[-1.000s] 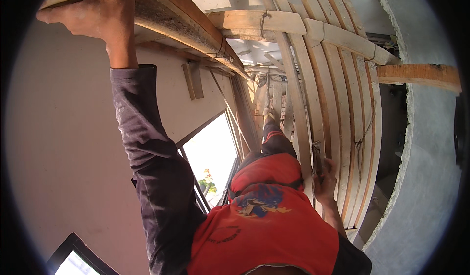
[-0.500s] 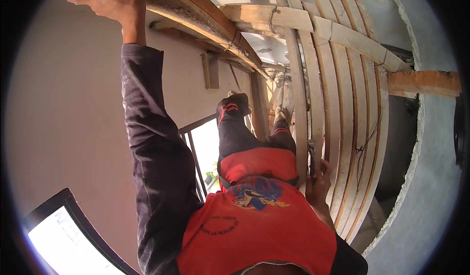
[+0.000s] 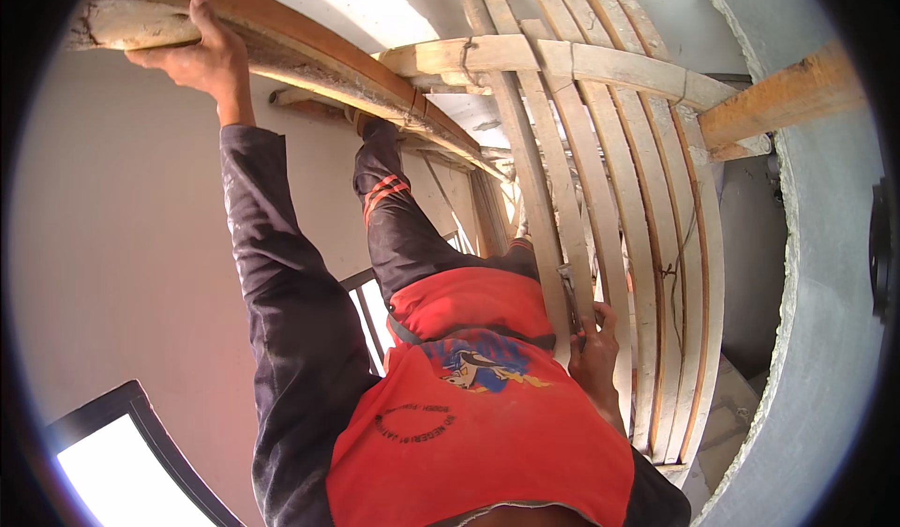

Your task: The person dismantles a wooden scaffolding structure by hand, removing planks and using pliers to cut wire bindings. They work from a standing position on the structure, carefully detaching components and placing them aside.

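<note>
My left hand (image 3: 202, 55) is raised at the upper left. Its thumb lies over a long rough wooden pole (image 3: 141, 26), and its fingers curl under it. Low beside my right hip, my right hand (image 3: 597, 351) is closed around a slim tool (image 3: 568, 288) with a metal end and a dark handle. Its exact kind is hard to make out. The tool lies against the pale wooden slats (image 3: 603, 218), and my fingers are close to them too.
A crossbeam (image 3: 487, 55) is tied over the slats with wire. An orange-brown timber (image 3: 783, 100) juts from the right. Beyond it curves a grey wall (image 3: 834, 246) with a rough edge. Dark-framed windows (image 3: 98, 410) are set at the left, and a shorter pole (image 3: 298, 100) sits below the long one.
My left leg has lifted, its foot now up near the poles. The view has shifted, with the slats further left. Both hands keep their holds; my left thumb now points up.
</note>
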Motion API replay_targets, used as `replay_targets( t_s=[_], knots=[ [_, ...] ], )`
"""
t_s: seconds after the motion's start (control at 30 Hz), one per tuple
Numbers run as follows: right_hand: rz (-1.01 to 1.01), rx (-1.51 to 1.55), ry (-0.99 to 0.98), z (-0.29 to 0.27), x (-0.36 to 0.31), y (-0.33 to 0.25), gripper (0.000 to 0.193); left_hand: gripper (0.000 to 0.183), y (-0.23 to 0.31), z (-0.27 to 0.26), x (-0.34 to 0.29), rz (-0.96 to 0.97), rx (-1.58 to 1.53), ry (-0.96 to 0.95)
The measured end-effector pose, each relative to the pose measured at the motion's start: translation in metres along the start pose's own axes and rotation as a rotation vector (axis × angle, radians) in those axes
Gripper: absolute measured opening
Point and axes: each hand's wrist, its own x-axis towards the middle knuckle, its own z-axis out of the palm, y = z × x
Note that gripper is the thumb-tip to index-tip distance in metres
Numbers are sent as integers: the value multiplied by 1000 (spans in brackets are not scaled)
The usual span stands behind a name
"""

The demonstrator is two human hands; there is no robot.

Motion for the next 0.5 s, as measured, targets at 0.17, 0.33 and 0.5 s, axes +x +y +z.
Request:
replay_targets(
  t_s=[0.17,0.33,0.5],
  knots=[
    [67,4,-18,-3,0,-10,33,102,0,0,1,-11,59,48],
    [44,20,7,-7,2,-10,34,102,17,0,7,-61,2,27],
    [77,50,-69,-21,9,-12,35,95,18,-2,2,-120,-114,-49]
  ],
)
